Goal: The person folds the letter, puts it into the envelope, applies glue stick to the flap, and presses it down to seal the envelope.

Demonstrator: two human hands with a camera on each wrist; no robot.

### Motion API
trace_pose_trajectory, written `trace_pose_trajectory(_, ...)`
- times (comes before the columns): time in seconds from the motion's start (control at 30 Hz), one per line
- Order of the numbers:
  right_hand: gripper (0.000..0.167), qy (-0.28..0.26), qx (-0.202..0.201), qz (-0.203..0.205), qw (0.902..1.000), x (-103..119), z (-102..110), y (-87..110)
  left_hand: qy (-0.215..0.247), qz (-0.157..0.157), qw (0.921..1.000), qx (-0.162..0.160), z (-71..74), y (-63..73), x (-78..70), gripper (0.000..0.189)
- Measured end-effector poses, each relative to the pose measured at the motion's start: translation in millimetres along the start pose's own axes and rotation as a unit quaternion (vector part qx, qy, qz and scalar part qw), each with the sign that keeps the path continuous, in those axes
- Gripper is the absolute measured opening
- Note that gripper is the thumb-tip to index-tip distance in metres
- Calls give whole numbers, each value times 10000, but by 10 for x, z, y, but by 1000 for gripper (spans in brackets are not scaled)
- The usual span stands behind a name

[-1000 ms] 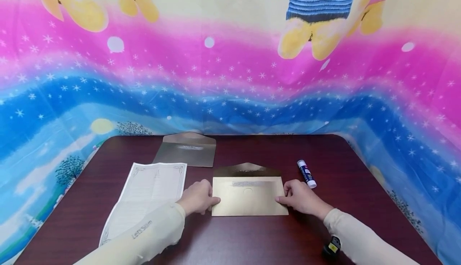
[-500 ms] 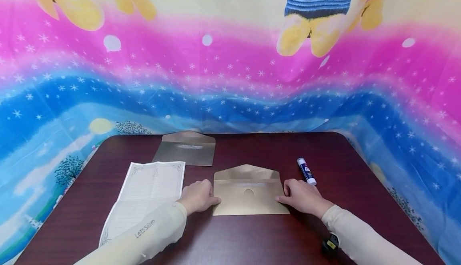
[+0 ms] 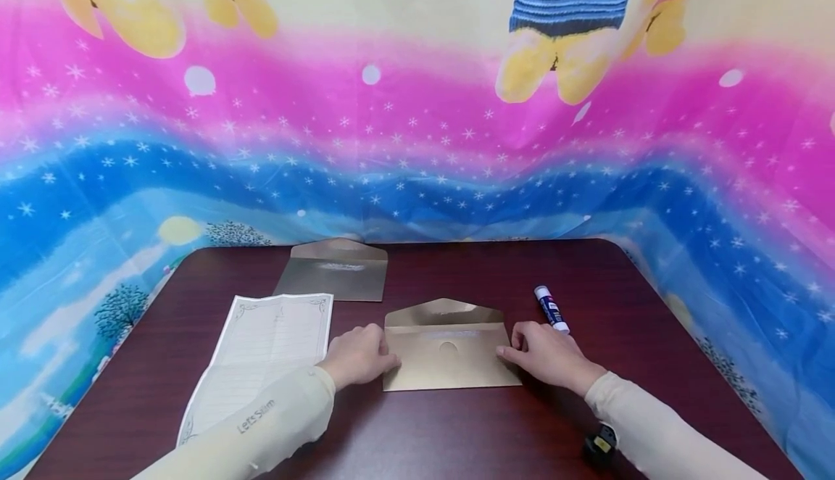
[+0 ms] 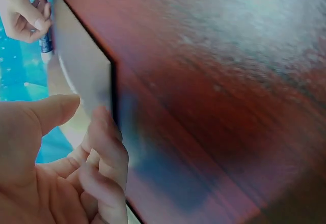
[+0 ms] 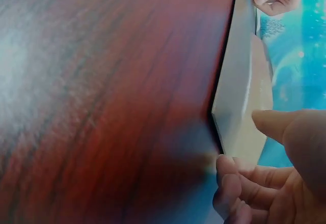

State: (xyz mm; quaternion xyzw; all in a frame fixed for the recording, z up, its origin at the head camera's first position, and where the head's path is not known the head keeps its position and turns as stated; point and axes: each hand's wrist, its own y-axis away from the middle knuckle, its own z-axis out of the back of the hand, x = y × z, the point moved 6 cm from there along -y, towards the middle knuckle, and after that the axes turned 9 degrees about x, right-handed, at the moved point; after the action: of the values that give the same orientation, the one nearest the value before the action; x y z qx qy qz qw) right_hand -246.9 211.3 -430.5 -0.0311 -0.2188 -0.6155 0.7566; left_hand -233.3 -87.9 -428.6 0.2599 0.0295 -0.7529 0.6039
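Note:
A gold envelope (image 3: 450, 371) lies on the table in the head view, its pointed flap (image 3: 446, 312) unfolded away from me. At its left edge is my left hand (image 3: 357, 355), thumb tip over the front; the left wrist view shows a small gap between thumb and forefinger. On the opposite side, my right hand (image 3: 551, 353) has its thumb over the right edge. In the right wrist view that thumb and the fingertips (image 5: 224, 164) stand well apart, the fingertips right by the envelope's corner. Neither hand's fingers are tightly closed.
A creased, printed sheet of paper (image 3: 274, 342) lies at left, partly under my left sleeve. Behind it rests a second envelope (image 3: 339, 280), flap unfolded. A glue stick (image 3: 551, 309) lies beyond my right hand. A patterned cloth (image 3: 417, 139) hangs behind the dark table (image 3: 450, 436).
The envelope's front was tilted and brightly lit a second ago; now it lies flatter, with the flap looking lighter. The right thumb has eased slightly off the surface. The left hand stays put.

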Motion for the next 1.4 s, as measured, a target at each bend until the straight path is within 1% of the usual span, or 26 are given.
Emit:
trace_pose_trajectory(0.13, 27, -97, -184, 130, 9997, 5, 103, 14, 116, -246, 9993, -253, 88, 40, -85, 29)
trace_pose_trajectory(0.3, 23, -171, -500, 193, 9984, -50, 251, 12, 195, -335, 9984, -419, 135, 70, -202, 24)
trace_pose_trajectory(0.57, 25, -135, -868, 147, 9960, -240, 442, -27, 525, -544, 9962, -442, 77, 13, -328, 24)
trace_pose_trajectory(0.77, 25, -120, -1061, -89, 9942, -419, 537, -84, 785, -748, 9935, -343, 14, -16, -446, 24)
trace_pose_trajectory(0.9, 27, -57, -1195, -248, 9925, -553, 556, -114, 852, -810, 9926, -315, -38, -22, -510, 25)
trace_pose_trajectory(1.1, 31, 7, -1108, -476, 9927, -748, 478, -149, 787, -899, 9923, -323, -143, -39, -587, 26)
trace_pose_trajectory(1.27, 35, 3, -838, -649, 9944, -851, 390, -176, 666, -1058, 9913, -417, -182, -26, -665, 27)
trace_pose_trajectory(1.4, 36, -110, -631, -663, 9957, -882, 351, -208, 658, -1181, 9898, -439, -195, -11, -716, 27)
